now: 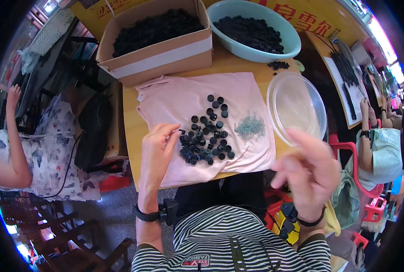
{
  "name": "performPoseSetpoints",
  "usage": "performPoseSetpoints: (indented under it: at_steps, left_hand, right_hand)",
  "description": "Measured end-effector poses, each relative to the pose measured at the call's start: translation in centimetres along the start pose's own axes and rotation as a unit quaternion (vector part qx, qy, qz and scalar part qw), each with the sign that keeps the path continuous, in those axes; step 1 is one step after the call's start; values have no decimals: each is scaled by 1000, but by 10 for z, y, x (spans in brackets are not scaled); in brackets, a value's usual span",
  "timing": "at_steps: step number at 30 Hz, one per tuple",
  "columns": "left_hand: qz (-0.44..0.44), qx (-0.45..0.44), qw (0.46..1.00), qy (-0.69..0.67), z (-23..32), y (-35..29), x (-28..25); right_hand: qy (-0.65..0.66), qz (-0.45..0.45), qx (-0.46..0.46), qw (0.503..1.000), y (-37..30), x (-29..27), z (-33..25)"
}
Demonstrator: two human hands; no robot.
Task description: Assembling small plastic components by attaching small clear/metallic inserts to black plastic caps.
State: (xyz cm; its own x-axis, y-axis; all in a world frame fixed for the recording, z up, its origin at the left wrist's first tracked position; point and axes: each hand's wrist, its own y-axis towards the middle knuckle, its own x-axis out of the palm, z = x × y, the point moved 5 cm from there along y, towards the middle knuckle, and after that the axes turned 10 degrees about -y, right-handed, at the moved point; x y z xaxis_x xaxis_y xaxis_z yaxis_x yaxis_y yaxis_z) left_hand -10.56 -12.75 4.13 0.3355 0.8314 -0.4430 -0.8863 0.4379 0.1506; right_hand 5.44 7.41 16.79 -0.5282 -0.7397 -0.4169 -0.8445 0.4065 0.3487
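A pink cloth [179,102] covers the small wooden table. On it lies a loose heap of small black round parts [207,138], and beside that a little pile of thin grey metal pins [250,126]. My left hand [157,152] rests on the cloth at the heap's left edge, its fingertips pinching one small black part [182,132]. My right hand [310,170] is raised off the table's right front corner, blurred, fingers spread, with nothing visible in it.
A cardboard box [165,56] full of black parts stands at the back left, a teal bowl [292,45] of black parts at the back right. A clear plastic lid [297,106] lies right of the cloth. People sit at the far left and far right.
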Motion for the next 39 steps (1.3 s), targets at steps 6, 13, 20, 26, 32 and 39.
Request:
performPoseSetpoints:
  at_steps: [6, 13, 20, 26, 32, 39]
  left_hand:
    - [-35, -1, 999, 23, -2, 14, 16]
    - [-56, 62, 994, 73, -4, 23, 35]
    - [-58, 67, 993, 72, -5, 28, 37]
    - [-56, 52, 994, 76, 3, 25, 29]
    - [-130, 36, 987, -93, 62, -6, 55]
    - [-138, -86, 938, -305, 42, -35, 88]
  right_hand:
    - [-29, -161, 35, 986, 3, 45, 57]
    - [10, -185, 94, 978, -6, 59, 87]
    - [-73, -140, 107, 982, -17, 53, 114]
    - [-89, -134, 110, 981, -23, 48, 121]
    - [5, -72, 74, 995, -21, 49, 97]
    - [-98, -77, 90, 988, -31, 32, 112]
